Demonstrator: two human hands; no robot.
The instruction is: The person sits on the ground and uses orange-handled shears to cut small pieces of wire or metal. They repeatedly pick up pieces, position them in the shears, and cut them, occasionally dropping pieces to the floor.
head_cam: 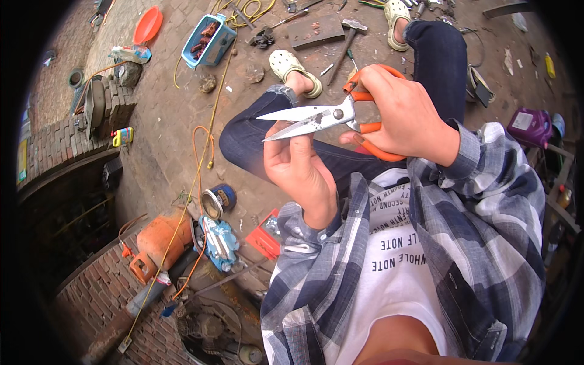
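Note:
A pair of scissors (319,119) with steel blades and orange handles is in my right hand (406,114), whose fingers wrap the handle loops. The blades point left and stand slightly apart, with dark marks near the pivot screw. Below the blades is my left hand (301,171), palm up with bent fingers. Its fingertips lie behind the blades and its thumb tip is at the lower blade's edge; whether it grips the blade is not clear. Both hands are above my lap, over the legs of my jeans (253,137).
A hammer (346,45) and a flat metal block (315,32) lie beyond my feet. Left are a blue bin (218,48) and an orange basin (148,25). Nearer are a tin can (219,200), a red tray (262,239) and an orange gas cylinder (164,237). A purple jug (529,127) stands right.

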